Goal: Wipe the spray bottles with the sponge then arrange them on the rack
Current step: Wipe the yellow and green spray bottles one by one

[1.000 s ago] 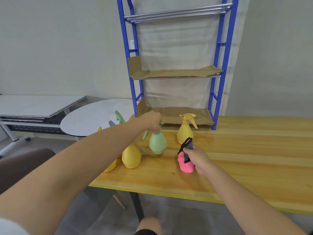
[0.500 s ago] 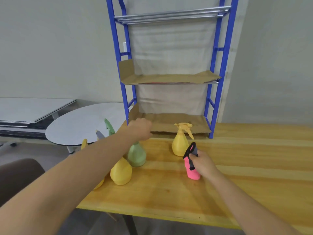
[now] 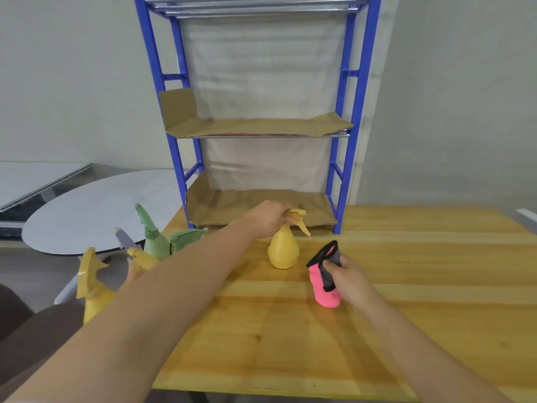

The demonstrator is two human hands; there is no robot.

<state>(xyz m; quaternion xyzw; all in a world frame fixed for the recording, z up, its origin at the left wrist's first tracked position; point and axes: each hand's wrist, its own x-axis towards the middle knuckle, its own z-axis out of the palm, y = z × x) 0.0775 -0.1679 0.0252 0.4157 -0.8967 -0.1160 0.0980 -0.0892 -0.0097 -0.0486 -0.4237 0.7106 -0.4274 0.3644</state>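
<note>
While my left arm stretches across the desk (image 3: 406, 286), my left grip (image 3: 270, 221) is curled over the trigger head of a yellow spray bottle (image 3: 283, 251), fingers wrapped round the top. That bottle stands upright on the wood toward the far edge of the desk, just in front of the bottom shelf of the blue rack (image 3: 353, 112), its nozzle pointing right.

My right grip (image 3: 350, 279) is clenched round the sponge (image 3: 325, 292), a pink and grey piece that I hold just right of the yellow bottle, near it but not touching. I cannot tell whether the pink end rests on the desk or hangs just above it.

The rack stands at the far edge of the desk, and a sheet of cardboard (image 3: 261, 207) lines its bottom shelf; another lines the shelf above.

Near the left edge of the desk the other bottles stand in a cluster, partly hidden behind my left forearm: a green spray bottle (image 3: 152, 242) upright, another green shape (image 3: 187, 238) just beside it, and a second yellow spray bottle (image 3: 93, 292) nearest the left corner. A small grey nozzle shows between them. Beyond that edge is a round grey table (image 3: 87, 210).
</note>
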